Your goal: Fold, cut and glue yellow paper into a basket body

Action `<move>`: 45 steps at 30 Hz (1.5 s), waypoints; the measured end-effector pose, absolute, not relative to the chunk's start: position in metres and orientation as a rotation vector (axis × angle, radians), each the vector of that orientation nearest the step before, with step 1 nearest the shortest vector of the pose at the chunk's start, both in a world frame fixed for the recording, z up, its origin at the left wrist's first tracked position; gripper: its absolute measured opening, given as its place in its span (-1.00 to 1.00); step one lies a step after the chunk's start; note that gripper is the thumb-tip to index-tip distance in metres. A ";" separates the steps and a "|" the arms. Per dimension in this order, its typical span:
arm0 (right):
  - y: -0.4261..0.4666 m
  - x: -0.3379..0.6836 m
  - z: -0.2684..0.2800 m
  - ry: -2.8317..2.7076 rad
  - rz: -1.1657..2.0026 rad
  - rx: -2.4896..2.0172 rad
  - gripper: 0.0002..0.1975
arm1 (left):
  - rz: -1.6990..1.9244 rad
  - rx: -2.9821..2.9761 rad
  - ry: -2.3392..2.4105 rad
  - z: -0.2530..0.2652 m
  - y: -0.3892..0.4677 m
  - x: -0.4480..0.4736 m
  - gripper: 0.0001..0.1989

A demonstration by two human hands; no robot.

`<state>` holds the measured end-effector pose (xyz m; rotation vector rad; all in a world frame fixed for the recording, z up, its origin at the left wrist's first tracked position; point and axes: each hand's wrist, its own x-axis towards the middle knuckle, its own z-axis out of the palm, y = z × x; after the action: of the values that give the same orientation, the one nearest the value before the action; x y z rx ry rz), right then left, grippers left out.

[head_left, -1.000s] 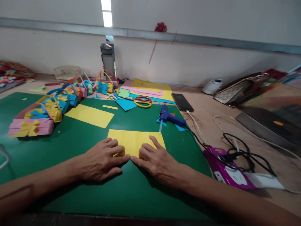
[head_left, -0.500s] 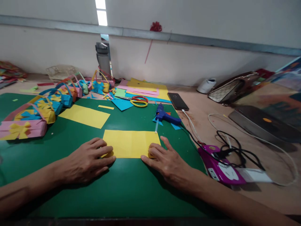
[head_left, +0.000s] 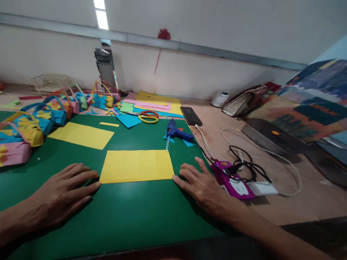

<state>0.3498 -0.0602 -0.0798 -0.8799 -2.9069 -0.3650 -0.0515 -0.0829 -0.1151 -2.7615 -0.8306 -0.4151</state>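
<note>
A creased yellow sheet of paper (head_left: 137,166) lies flat on the green mat (head_left: 130,216) in front of me. At its lower left corner, my left hand (head_left: 69,191) rests palm down with the fingers stretched out, one fingertip touching the corner. My right hand (head_left: 202,184) lies at the lower right corner, a fingertip against it and the thumb and fingers apart. Neither hand grips anything. Beyond the sheet's upper right corner is a blue glue gun (head_left: 177,131), its clear glue stick reaching the paper's top edge. A second yellow sheet (head_left: 82,135) lies farther up to the left.
Several small paper baskets (head_left: 51,121) line the left side. Scissors (head_left: 149,117) and stacked coloured paper (head_left: 159,104) are at the back. To the right are a phone (head_left: 191,116), a purple power strip (head_left: 233,180) with tangled cords, and a handbag (head_left: 244,101).
Both hands have moved outward, from resting on the yellow sheet's ends to its lower corners. The sheet now shows its full width. My view has turned to the right.
</note>
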 end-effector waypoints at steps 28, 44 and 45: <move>-0.068 0.308 -0.078 -3.016 -0.989 -0.783 -0.85 | -0.524 -2.908 -0.861 -0.116 -0.057 0.081 -0.83; -0.065 0.290 -0.091 -2.742 -0.549 -0.637 -0.74 | -0.681 -2.675 -0.956 -0.114 -0.058 0.061 -0.76; -0.063 0.290 -0.092 -2.728 -0.496 -0.639 -0.72 | -0.714 -2.679 -0.974 -0.115 -0.057 0.060 -0.76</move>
<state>0.2902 -0.0626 -0.0924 -0.6385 -2.7276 -0.4956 0.0602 -0.0568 -0.1151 -2.6786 -0.9743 -0.7139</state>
